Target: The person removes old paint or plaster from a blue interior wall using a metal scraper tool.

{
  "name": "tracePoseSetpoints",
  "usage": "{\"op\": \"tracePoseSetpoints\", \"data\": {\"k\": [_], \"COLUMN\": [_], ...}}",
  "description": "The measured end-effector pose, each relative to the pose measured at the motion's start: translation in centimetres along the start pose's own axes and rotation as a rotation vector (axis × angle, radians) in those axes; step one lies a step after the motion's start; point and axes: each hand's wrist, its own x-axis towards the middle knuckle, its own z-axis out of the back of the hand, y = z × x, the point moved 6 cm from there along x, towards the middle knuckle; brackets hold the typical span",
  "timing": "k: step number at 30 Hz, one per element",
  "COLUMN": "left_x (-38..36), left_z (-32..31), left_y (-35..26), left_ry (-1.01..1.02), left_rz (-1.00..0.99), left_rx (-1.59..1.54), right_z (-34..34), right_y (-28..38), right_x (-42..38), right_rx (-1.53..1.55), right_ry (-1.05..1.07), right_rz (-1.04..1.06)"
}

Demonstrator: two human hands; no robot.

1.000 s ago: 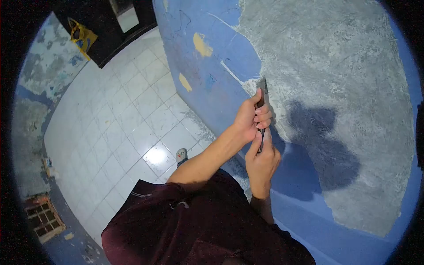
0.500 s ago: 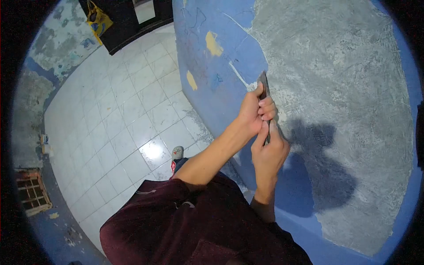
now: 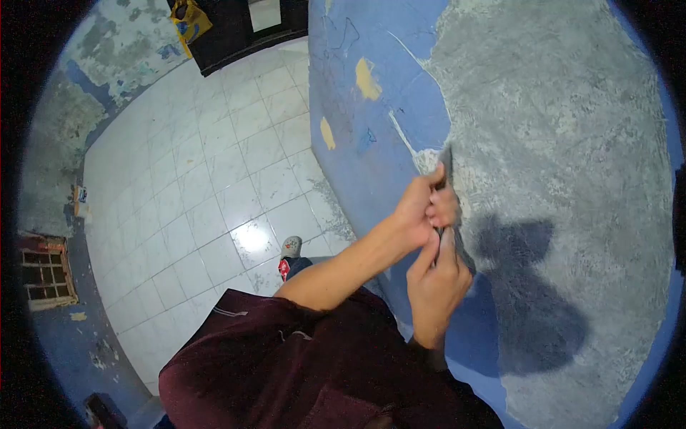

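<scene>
A dark flat-bladed scraper (image 3: pixel 447 166) lies against the wall, its tip at the ragged border between blue paint (image 3: pixel 414 93) and bare grey plaster (image 3: pixel 550 129). My left hand (image 3: pixel 427 209) is closed around it near the blade, thumb stretched along the metal. Just below, my right hand (image 3: pixel 439 275) grips the lower end of the same tool, with most of the handle hidden by fingers. Beside the blade a whitish scraped patch (image 3: pixel 426 159) shows, and a thin white scratch (image 3: pixel 402 132) runs up from it through the blue.
White floor tiles (image 3: pixel 207 200) stretch out on the left, with my shoe (image 3: pixel 291 247) near the wall's foot. A dark cabinet (image 3: pixel 239 39) with a yellow bag (image 3: pixel 191 27) stands at the back. A grated opening (image 3: pixel 46 270) is in the far left wall.
The view has shifted, so the wall appears further right and lower. Both hands and the scraper have slid slightly down along the paint edge, and more of the whitish patch shows.
</scene>
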Motion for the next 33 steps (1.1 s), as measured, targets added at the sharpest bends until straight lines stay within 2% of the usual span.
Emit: {"op": "tracePoseSetpoints", "data": {"k": [4, 7, 10, 13, 16, 18, 19, 21, 22, 24, 26, 27, 28, 29, 30, 31, 32, 33], "left_x": [0.0, 0.1, -0.1, 0.3, 0.7, 1.0, 0.7, -0.1, -0.7, -2.4, -4.8, -6.1, -8.3, -10.5, -11.4, -12.8, -13.7, -13.8], "left_z": [-0.5, -0.2, -0.8, -0.7, 0.1, 0.4, 0.6, 1.5, 2.2, 5.9, 9.5, 11.0, 11.2, 10.1, 9.2, 6.7, 5.1, 5.3], "left_y": [0.8, 0.6, 0.8, 0.3, 0.2, 0.6, 0.7, 1.2, 1.5, 1.5, 1.6, 2.8, 2.1, 1.8, 1.7, 2.2, 3.4, 3.6], "left_ry": [0.05, 0.03, 0.092, 0.021, 0.101, 0.263, 0.265, 0.079, 0.08, -0.094, -0.231, -0.23, -0.297, -0.347, -0.336, -0.293, -0.222, -0.192], "left_rz": [0.031, -0.02, -0.006, -0.045, -0.05, -0.032, -0.039, -0.051, -0.05, -0.089, -0.21, -0.213, -0.603, -0.997, -0.98, -1.142, -1.299, -1.272], "left_rx": [0.006, -0.043, 0.016, -0.056, -0.078, -0.075, -0.074, 0.004, 0.002, 0.26, 0.549, 0.559, 0.993, 1.421, 1.439, 1.802, 2.161, 2.174], "right_z": [-0.1, -0.3, 0.0, -0.4, -0.4, -1.0, -0.8, -1.0, -0.9, 0.0, -0.1, -0.2, -0.1, -0.6, -1.2, -1.5, -3.0, -4.2], "right_y": [-0.9, -1.0, -1.0, -1.1, -1.1, -2.2, -2.4, -3.4, -3.5, -3.7, -4.7, -5.1, -5.4, -5.4, -5.5, -6.0, -6.1, -6.1], "right_x": [-0.5, -0.6, -0.4, 0.0, 0.0, -0.6, -0.7, -1.0, -1.2, -1.4, -2.2, -2.7, -3.1, -3.6, -4.3, -4.9, -5.9, -6.9], "right_rx": [0.005, -0.043, 0.039, 0.008, -0.024, 0.012, 0.015, 0.073, 0.07, 0.151, 0.161, 0.171, 0.176, 0.194, 0.211, 0.213, 0.182, 0.153], "right_ry": [0.012, 0.053, -0.02, -0.026, 0.002, -0.029, -0.03, 0.051, 0.051, -0.064, -0.058, -0.045, -0.053, 0.041, 0.134, 0.127, 0.3, 0.472], "right_rz": [-0.015, -0.041, -0.001, -0.013, -0.015, 0.007, 0.014, -0.076, -0.075, -0.059, -0.065, -0.074, -0.079, -0.054, -0.039, -0.068, -0.023, 0.022]}}
